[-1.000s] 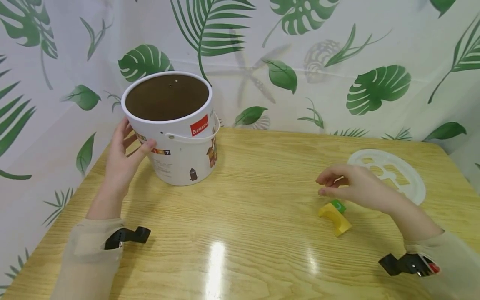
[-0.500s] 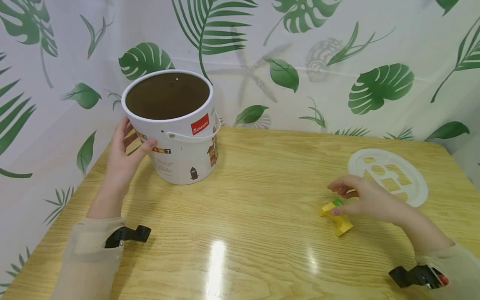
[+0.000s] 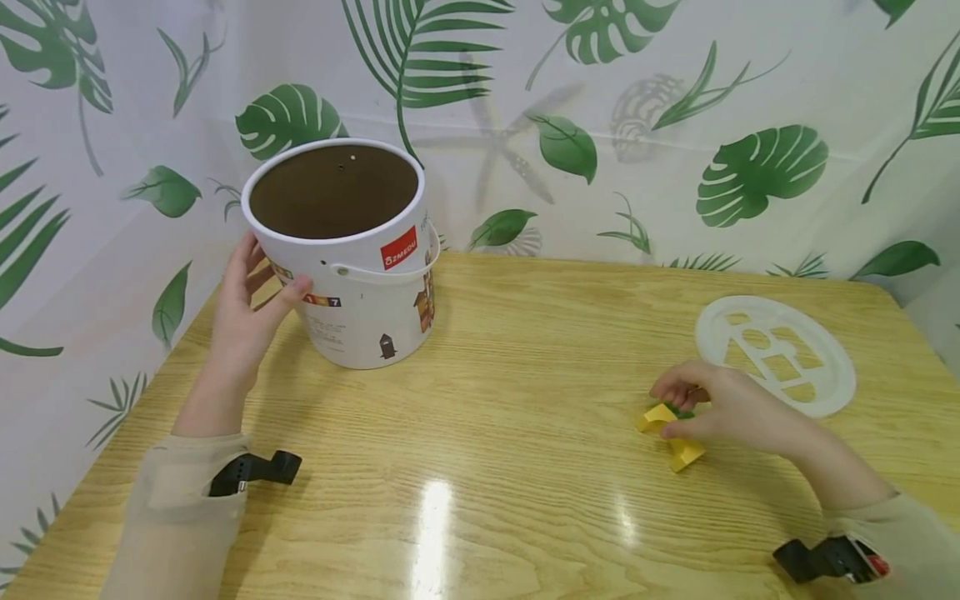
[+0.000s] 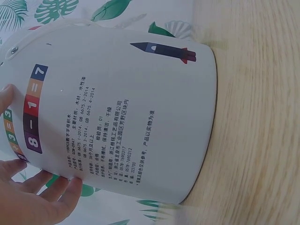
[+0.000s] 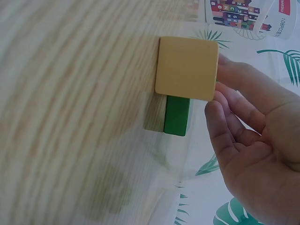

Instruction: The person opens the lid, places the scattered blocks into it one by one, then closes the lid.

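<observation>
My left hand (image 3: pixel 251 308) holds the near left side of a white bucket (image 3: pixel 367 317), thumb on the printed front and fingers spread round the side. In the left wrist view its fingertips press against the printed wall. On the right of the table lies a yellow arch block (image 3: pixel 686 454), with a small green block (image 5: pixel 177 116) right beside it. My right hand (image 3: pixel 738 412) is over both blocks, fingers bent down and thumb overlapping the arch. In the right wrist view the fingertips are right at the arch's upper edge; I cannot tell whether they pinch it.
A white oval plate with cut-out shapes (image 3: pixel 836 379) lies behind my right hand. The wooden table (image 3: pixel 510 400) ends against a leaf-print backdrop (image 3: pixel 450 183). A white handle (image 3: pixel 386 279) hangs across the bucket's front.
My right hand has moved slightly right and down onto the yellow and green blocks, its thumb lowering to the arch. The left hand and the bucket have not moved.
</observation>
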The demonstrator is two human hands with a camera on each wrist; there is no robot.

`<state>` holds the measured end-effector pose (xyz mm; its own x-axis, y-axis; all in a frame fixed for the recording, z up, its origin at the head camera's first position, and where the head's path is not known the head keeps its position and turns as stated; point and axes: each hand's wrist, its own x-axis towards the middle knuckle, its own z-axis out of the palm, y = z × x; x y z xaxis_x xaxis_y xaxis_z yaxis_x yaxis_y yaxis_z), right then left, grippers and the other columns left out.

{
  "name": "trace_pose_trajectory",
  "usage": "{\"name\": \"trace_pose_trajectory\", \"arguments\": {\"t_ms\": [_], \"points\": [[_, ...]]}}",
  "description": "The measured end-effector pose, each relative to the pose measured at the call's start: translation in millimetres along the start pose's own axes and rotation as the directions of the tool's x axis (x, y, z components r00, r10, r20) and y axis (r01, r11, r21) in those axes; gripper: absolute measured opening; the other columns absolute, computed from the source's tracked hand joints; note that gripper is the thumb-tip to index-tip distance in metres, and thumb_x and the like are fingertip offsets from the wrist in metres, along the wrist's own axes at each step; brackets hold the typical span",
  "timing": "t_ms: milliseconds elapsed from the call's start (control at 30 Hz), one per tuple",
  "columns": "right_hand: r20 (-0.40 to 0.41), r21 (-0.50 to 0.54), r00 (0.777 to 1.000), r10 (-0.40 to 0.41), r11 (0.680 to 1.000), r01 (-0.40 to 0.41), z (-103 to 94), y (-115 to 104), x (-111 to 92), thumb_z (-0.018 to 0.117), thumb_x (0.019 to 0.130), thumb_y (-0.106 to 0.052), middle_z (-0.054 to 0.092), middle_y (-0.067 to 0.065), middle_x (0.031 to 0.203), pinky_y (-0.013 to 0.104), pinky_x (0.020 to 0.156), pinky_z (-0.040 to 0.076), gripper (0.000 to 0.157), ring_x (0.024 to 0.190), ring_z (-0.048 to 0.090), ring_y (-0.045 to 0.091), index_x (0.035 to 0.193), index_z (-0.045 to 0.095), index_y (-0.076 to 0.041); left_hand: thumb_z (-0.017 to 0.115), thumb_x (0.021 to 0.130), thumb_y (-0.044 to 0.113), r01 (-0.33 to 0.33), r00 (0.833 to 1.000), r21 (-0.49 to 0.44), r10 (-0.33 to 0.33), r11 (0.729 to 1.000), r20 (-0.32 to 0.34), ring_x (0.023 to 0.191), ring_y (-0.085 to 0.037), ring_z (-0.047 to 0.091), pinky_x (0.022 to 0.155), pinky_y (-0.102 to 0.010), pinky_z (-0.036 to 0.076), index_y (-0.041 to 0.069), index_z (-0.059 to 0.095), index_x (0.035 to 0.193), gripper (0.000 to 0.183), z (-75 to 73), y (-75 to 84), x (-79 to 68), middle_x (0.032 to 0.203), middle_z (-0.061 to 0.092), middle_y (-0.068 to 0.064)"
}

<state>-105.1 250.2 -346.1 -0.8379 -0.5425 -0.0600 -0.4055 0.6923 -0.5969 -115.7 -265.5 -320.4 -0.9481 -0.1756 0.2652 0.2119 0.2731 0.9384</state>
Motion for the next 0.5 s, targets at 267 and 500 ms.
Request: {"name": "trace_pose_trajectory", "arguments": {"t_ms": [267,500], "points": [[0.002,-0.011,1.000,0.000,1.000,0.000,3.1,-2.1,2.1,0.082,0.075,-0.018,0.061,-0.004,0.088,0.024,0.069,0.053,0.032,0.078,0.057,0.008,0.102,0.068,-0.007,0.067,0.090,0.027,0.001,1.000,-0.004,-0.001,1.000,0.007,0.134,-0.025,0.027,0.107,-0.050,0.033,0.034,0.021,0.151,0.077,-0.5,-0.3,0.8,0.153,0.024,0.001],[-0.002,-0.057,0.995,-0.097,0.994,0.097,9.4,-0.3,6.0,0.079,0.077,-0.009,0.063,-0.009,0.093,0.026,0.070,0.054,0.020,0.078,0.057,0.006,0.093,0.071,-0.018,0.067,0.090,0.027,-0.001,1.000,0.001,0.001,1.000,0.008,0.134,-0.025,0.028,0.107,-0.050,0.033,0.033,0.021,0.152,0.077,-0.3,-0.6,1.0,0.153,0.024,0.002]]}}
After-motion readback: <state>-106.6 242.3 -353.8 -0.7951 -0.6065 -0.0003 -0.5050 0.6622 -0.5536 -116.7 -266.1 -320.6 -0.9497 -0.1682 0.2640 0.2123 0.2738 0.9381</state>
